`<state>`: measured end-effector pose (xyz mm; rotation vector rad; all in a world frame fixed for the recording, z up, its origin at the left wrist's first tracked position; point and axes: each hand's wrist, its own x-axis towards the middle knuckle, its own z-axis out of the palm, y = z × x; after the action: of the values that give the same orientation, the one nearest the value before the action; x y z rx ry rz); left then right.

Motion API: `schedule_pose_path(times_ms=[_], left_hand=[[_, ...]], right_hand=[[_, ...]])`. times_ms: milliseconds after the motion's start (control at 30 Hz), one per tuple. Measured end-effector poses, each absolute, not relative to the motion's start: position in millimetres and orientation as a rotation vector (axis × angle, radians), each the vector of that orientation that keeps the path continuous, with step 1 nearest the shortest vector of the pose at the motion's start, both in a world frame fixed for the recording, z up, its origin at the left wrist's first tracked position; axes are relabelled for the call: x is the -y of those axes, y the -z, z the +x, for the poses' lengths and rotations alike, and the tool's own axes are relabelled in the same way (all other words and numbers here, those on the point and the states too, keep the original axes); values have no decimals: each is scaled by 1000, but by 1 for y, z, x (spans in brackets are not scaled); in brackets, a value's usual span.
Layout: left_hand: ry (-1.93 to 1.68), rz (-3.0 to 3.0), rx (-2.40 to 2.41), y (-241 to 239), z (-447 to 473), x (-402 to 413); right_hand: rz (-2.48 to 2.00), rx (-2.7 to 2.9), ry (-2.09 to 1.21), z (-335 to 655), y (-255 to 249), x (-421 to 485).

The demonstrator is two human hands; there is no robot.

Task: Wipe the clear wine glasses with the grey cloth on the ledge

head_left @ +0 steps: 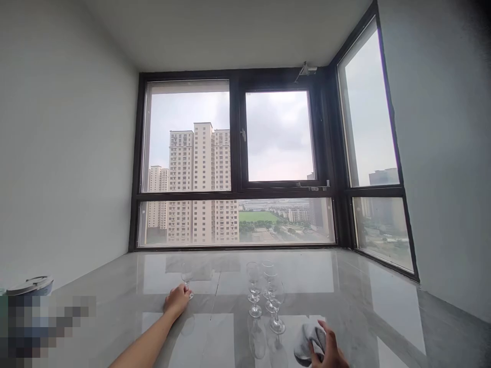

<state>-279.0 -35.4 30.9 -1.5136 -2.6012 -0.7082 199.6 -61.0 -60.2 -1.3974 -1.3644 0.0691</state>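
Note:
At the left of the glossy grey marble-look sill, my left hand (177, 300) is closed around the stem of a clear wine glass (186, 272). That glass is upright, with its bowl above my fingers and its foot partly hidden. Near the bottom edge, my right hand (330, 350) grips a bunched grey cloth (304, 346) between thumb and fingers. Between my hands several more stemmed glasses stand upright in a close group; the nearest glass (277, 306) is just behind the cloth, with another glass (253, 286) to its left.
A dark-framed window (236, 194) rises behind the sill (215, 337), with a side window (378, 194) at the right. A lidded bucket (28, 289) stands at the far left, partly blurred out by pixelation. Plain walls close in both sides.

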Motion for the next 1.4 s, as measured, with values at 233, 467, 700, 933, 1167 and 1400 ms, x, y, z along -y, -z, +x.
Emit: schedule_pose_path(times_ms=[233, 467, 700, 933, 1167, 1400], left_hand=[[703, -1330, 2612, -26, -265, 56], [732, -2283, 2069, -23, -170, 95], [518, -2711, 1853, -32, -72, 75], [467, -2698, 1860, -33, -79, 87], [513, -2444, 1992, -26, -144, 145], [468, -2068, 2278, -33, -246, 156]], right_hand=[[-1506, 1402, -55, 198, 57, 64], [-1537, 1392, 13, 198, 50, 73], [-1602, 1418, -72, 202, 42, 78], [-1636, 1405, -32, 198, 33, 86], [-1604, 1441, -43, 201, 36, 85], [-1603, 1451, -24, 201, 39, 81]])
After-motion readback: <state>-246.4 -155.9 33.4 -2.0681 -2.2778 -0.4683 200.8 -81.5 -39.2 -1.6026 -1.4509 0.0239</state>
